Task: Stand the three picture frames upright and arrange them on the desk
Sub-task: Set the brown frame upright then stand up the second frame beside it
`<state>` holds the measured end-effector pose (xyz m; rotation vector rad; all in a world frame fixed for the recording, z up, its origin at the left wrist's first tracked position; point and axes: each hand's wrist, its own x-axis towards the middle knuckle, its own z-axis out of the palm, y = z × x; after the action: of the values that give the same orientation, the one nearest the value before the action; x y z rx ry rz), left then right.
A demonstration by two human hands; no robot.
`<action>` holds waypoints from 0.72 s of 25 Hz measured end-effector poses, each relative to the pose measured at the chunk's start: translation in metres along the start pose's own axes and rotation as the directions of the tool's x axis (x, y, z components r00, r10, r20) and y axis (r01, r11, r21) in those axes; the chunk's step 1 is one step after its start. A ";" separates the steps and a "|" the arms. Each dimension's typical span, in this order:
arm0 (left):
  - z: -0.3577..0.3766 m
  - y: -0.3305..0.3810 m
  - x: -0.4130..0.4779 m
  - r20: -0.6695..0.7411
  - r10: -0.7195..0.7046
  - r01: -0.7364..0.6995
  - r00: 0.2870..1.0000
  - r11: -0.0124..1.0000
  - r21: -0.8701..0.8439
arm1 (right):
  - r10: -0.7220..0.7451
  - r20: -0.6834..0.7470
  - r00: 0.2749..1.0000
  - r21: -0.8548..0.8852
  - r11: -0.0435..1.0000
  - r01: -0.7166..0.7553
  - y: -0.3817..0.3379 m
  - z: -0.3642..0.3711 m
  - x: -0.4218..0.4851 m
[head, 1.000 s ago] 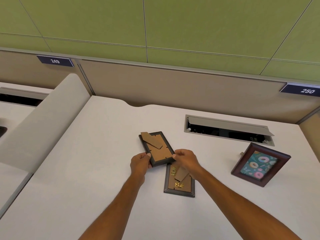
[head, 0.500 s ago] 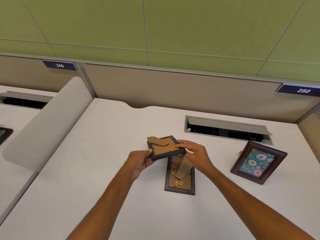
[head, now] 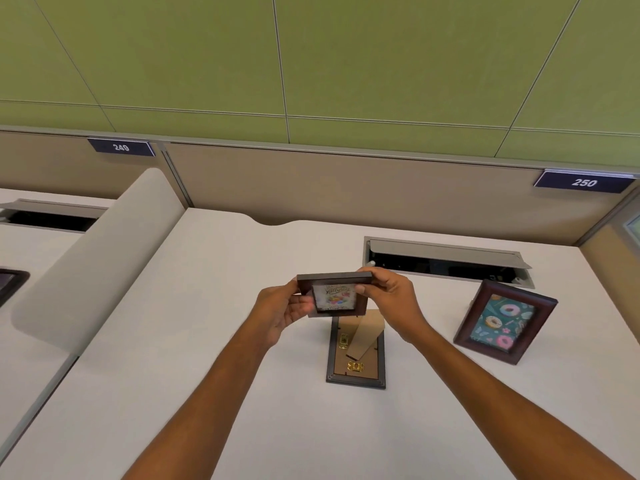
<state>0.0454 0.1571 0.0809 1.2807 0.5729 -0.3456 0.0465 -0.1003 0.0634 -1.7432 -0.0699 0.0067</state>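
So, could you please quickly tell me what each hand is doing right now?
Left hand: closed on the small picture frame's left edge.
Right hand: closed on the same frame's right edge.

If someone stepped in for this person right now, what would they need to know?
Left hand and right hand both grip the small frame, held above the desk, picture facing the camera.
Doughnut frame already stands upright at right.
Third frame lies face down, stand flap showing.
Left: set the held frame down upright, then stand the flat one and arrange all three.
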 end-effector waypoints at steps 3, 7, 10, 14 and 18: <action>0.006 -0.004 -0.005 -0.016 0.034 -0.031 0.999 0.983 0.180 | 0.050 -0.039 0.998 0.025 0.998 -0.049 0.000 -0.005 -0.002; 0.020 -0.012 -0.013 0.012 0.097 -0.094 0.995 0.924 0.371 | 0.068 -0.065 0.996 0.044 0.997 -0.065 -0.002 -0.016 -0.009; 0.036 -0.018 -0.018 0.083 0.040 -0.071 0.996 0.910 0.409 | 0.095 -0.103 0.990 0.100 0.991 -0.085 -0.003 -0.027 -0.014; 0.061 -0.027 -0.021 0.151 -0.003 -0.062 0.989 0.902 0.428 | 0.144 -0.171 0.975 0.121 0.985 -0.124 -0.002 -0.048 -0.020; 0.086 -0.029 -0.025 0.263 -0.073 -0.042 0.962 0.913 0.406 | 0.175 -0.201 0.964 0.137 0.979 -0.150 0.001 -0.072 -0.027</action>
<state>0.0277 0.0648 0.0874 1.5980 0.2792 -0.6717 0.0228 -0.1727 0.0739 -1.6153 0.2272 -0.0541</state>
